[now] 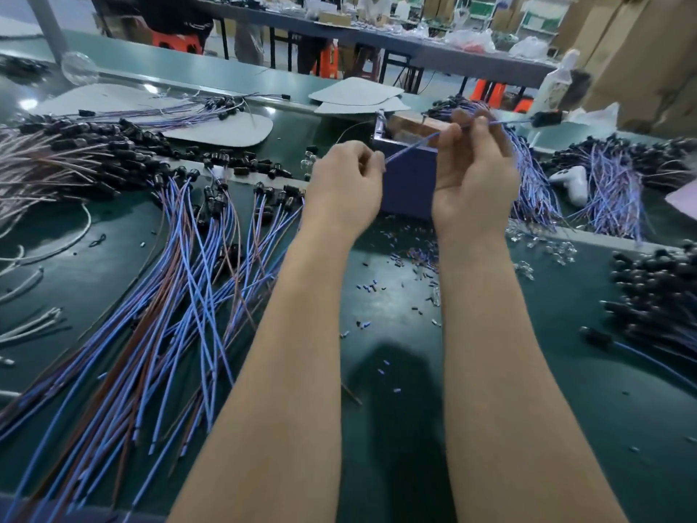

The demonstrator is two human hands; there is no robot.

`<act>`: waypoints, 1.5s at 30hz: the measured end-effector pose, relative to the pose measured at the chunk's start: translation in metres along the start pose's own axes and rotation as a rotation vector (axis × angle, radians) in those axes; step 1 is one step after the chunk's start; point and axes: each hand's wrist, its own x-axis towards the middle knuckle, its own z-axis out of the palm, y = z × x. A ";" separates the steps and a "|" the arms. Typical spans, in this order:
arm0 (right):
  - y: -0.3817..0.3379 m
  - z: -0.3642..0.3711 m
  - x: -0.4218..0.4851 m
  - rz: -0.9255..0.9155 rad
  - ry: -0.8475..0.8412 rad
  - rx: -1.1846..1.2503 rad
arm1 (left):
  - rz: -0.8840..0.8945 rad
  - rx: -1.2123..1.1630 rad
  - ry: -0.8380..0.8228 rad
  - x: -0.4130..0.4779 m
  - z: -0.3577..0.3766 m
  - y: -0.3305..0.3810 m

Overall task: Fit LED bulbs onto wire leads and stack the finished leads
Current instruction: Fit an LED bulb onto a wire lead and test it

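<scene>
A blue wire lead (pixel 415 144) stretches between both hands above the green table. My left hand (pixel 345 186) pinches its near end. My right hand (pixel 473 171) pinches it further along, and its black socket end (pixel 547 118) sticks out to the right. Whether a bulb sits in the socket I cannot tell. Loose blue and brown leads (pixel 181 296) with black sockets fan across the table on the left. A stack of blue leads (pixel 535 183) lies just right of my right hand. Small clear bulbs (pixel 543 245) are scattered at the right.
A purple box (pixel 409 183) stands behind my hands. More lead bundles lie at the far left (pixel 56 152) and right (pixel 656 292). A white object (pixel 571 183) sits among the right-hand wires. Wire scraps (pixel 407 273) litter the green table (pixel 396 390). Grey card sheets (pixel 358 94) lie beyond.
</scene>
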 end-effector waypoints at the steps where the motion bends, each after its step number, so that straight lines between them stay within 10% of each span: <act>1: -0.013 -0.007 0.001 -0.035 0.024 0.037 | 0.029 -0.023 -0.026 0.000 0.002 0.006; 9: -0.059 -0.072 -0.010 -0.172 0.025 -0.710 | 0.285 -0.156 -0.167 -0.026 0.074 0.068; 19: -0.058 -0.123 0.001 -0.353 0.447 -0.576 | 0.016 0.017 -0.178 -0.051 0.124 0.014; 27: -0.025 -0.128 -0.003 -0.050 0.092 -0.893 | 0.059 -0.082 -0.176 -0.054 0.134 0.006; 37: -0.044 -0.142 0.008 -0.174 0.394 -0.538 | -0.079 0.022 -0.071 -0.053 0.132 -0.002; 45: -0.031 -0.140 0.005 -0.029 0.218 -0.664 | -0.015 -0.175 -0.190 -0.054 0.134 0.004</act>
